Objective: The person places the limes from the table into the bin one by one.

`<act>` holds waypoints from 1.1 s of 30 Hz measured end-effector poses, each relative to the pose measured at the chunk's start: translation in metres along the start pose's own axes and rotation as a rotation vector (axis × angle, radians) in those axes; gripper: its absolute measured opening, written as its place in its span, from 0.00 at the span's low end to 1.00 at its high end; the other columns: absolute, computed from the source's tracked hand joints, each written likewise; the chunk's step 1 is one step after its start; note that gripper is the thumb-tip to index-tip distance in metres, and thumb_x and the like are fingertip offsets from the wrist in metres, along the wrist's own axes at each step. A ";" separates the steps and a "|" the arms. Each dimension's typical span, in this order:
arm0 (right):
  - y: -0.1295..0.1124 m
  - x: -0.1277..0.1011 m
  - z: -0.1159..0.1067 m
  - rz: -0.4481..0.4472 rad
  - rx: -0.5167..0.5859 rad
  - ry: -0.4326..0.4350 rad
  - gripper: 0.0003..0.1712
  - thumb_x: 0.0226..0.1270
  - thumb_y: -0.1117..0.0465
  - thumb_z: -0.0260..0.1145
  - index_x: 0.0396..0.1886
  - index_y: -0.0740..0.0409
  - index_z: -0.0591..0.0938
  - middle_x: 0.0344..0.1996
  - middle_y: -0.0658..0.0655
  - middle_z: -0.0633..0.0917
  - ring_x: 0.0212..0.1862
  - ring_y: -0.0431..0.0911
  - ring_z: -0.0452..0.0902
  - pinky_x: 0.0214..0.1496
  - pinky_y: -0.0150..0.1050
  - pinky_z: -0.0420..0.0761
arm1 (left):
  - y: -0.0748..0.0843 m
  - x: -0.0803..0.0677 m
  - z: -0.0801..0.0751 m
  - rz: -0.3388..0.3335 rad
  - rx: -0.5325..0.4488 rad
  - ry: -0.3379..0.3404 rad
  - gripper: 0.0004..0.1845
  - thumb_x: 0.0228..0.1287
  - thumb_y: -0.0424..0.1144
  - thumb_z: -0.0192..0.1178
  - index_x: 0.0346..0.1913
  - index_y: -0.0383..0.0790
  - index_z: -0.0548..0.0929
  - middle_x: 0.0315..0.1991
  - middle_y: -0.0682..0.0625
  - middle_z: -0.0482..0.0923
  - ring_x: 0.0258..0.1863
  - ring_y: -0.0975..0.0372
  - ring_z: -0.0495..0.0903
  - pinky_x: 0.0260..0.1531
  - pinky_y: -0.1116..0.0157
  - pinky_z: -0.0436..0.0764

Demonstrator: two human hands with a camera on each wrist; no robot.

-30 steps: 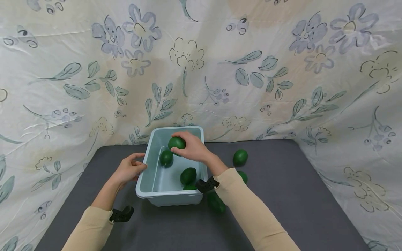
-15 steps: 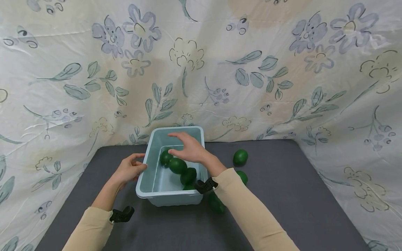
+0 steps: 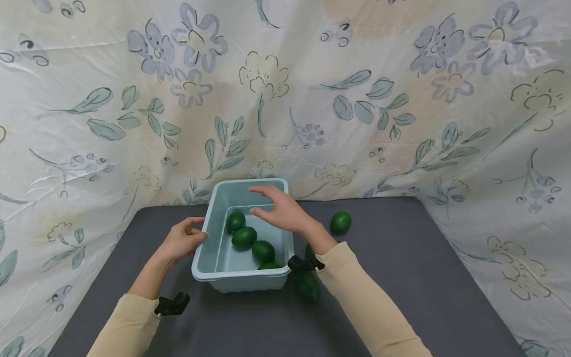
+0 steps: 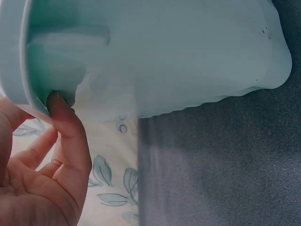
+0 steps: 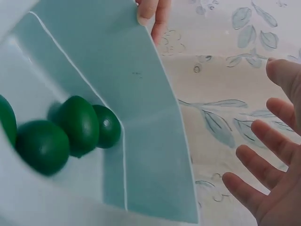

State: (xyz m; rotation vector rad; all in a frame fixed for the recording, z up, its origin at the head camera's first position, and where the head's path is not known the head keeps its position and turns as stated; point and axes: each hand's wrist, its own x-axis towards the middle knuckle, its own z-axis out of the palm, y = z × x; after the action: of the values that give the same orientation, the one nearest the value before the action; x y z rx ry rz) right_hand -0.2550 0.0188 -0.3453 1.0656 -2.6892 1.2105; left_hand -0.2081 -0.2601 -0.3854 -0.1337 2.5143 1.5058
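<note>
L hand (image 4: pixel 44 176) pinches the rim of a pale aqua bin (image 4: pixel 188 56), one fingertip tucked just under the lip. Bin's outer wall fills most of upper view, rim at far L, wavy edge along btm, a few dk specks nr R end. Dk-gray worktop (image 4: pixel 221 160) lower R; floral cloth (image 4: pixel 110 157) w/ blue-green leaves btm ctr.

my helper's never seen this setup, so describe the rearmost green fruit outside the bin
Start at the dark grey table and its pale blue bin. In the head view, right of both bin and right hand, lies the green fruit. Outside the bin, it alone shows whole, closest to the floral cloth.
</note>
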 end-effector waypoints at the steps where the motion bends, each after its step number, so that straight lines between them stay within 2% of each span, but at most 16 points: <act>1: 0.000 -0.002 -0.002 -0.007 0.005 0.008 0.29 0.64 0.49 0.60 0.65 0.45 0.67 0.63 0.47 0.68 0.63 0.44 0.65 0.61 0.43 0.68 | 0.000 0.000 0.000 0.002 -0.002 -0.001 0.31 0.62 0.35 0.54 0.67 0.36 0.58 0.41 0.39 0.77 0.31 0.60 0.80 0.31 0.55 0.82; 9: 0.008 -0.019 -0.017 -0.049 0.028 0.074 0.28 0.64 0.52 0.61 0.64 0.43 0.68 0.62 0.46 0.70 0.61 0.43 0.66 0.58 0.46 0.71 | 0.001 0.001 -0.002 0.001 0.004 -0.008 0.31 0.62 0.35 0.54 0.68 0.36 0.57 0.43 0.38 0.77 0.31 0.60 0.80 0.31 0.55 0.82; 14: 0.018 -0.030 -0.021 -0.042 0.030 0.105 0.28 0.63 0.53 0.61 0.64 0.43 0.68 0.60 0.48 0.71 0.61 0.44 0.67 0.58 0.49 0.71 | 0.001 0.002 -0.002 0.003 0.007 -0.007 0.31 0.62 0.35 0.54 0.68 0.36 0.57 0.43 0.38 0.77 0.31 0.59 0.79 0.30 0.57 0.82; 19: 0.027 -0.042 -0.025 -0.031 0.013 0.151 0.29 0.63 0.54 0.62 0.64 0.46 0.68 0.61 0.50 0.71 0.60 0.48 0.68 0.58 0.49 0.71 | -0.001 0.002 -0.003 0.012 0.010 -0.007 0.31 0.63 0.36 0.54 0.67 0.36 0.58 0.43 0.37 0.76 0.31 0.59 0.80 0.30 0.56 0.82; 24: 0.036 -0.056 -0.028 -0.035 0.003 0.201 0.30 0.62 0.56 0.64 0.64 0.48 0.69 0.61 0.50 0.71 0.60 0.46 0.68 0.57 0.48 0.72 | -0.002 0.002 -0.003 0.011 0.015 -0.007 0.31 0.63 0.35 0.54 0.67 0.36 0.58 0.43 0.37 0.76 0.32 0.59 0.79 0.31 0.56 0.82; 33: 0.059 -0.082 -0.029 -0.014 0.010 0.219 0.31 0.62 0.53 0.63 0.65 0.50 0.68 0.62 0.51 0.70 0.63 0.47 0.65 0.57 0.50 0.71 | -0.002 0.001 -0.002 0.011 0.012 -0.011 0.31 0.63 0.36 0.54 0.68 0.36 0.58 0.43 0.37 0.76 0.32 0.59 0.79 0.30 0.57 0.82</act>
State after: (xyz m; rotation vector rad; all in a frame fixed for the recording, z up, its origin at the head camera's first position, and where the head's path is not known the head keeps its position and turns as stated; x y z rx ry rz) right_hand -0.2337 0.1138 -0.3859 0.8926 -2.5100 1.2590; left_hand -0.2087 -0.2624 -0.3863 -0.1095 2.5186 1.4912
